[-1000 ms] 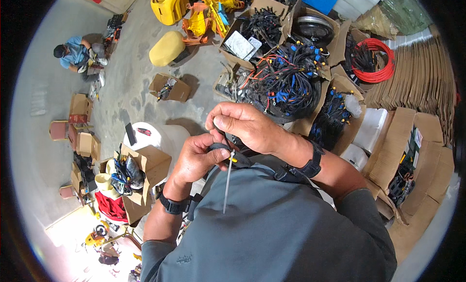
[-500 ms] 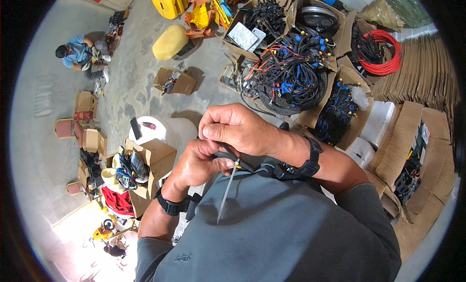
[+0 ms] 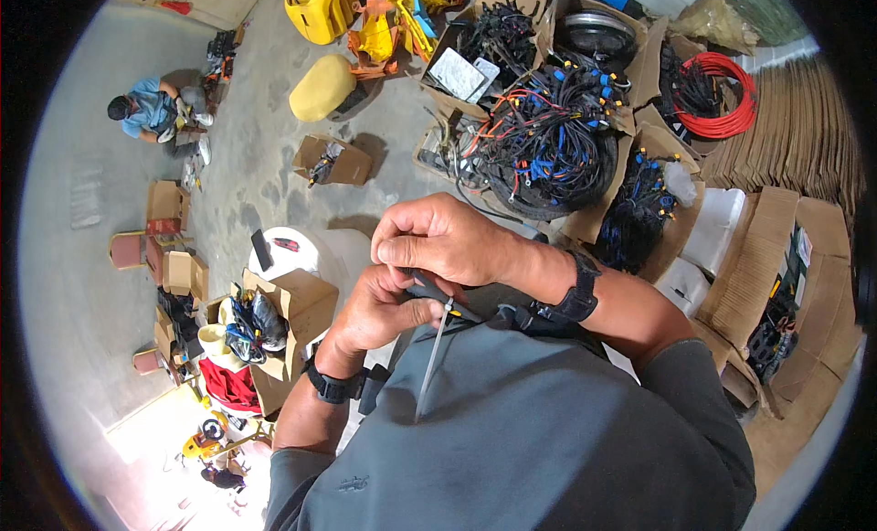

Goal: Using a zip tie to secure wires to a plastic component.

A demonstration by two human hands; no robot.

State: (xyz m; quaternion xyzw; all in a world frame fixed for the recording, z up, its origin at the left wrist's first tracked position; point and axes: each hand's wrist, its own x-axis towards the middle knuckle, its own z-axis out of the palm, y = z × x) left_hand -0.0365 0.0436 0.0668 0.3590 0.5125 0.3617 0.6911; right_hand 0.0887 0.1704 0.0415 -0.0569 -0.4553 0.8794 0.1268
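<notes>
My left hand [image 3: 373, 304] is closed on a black cable [image 3: 464, 313], its thumb pressed against it. A pale cable tie [image 3: 432, 362] is looped around the cable near that thumb, and its long tail hangs down in front of my grey shirt. A small yellow mark shows on the cable beside the tie. My right hand [image 3: 448, 242] is closed just above, its fingers curled and its thumb pressed against them, close to the left fingertips. What the right fingers pinch is hidden behind them.
A white drum [image 3: 315, 255] stands beyond my left hand, with a carton of cables [image 3: 306, 302] nearby. Ahead lies a big heap of wiring harnesses [image 3: 557, 138]. A small carton [image 3: 345, 161] sits on the floor. At far left another person [image 3: 151, 109] sits low.
My view has shifted slightly. Both hands stay close together, and more of the black cable shows between them. The cable tie still hangs from it.
</notes>
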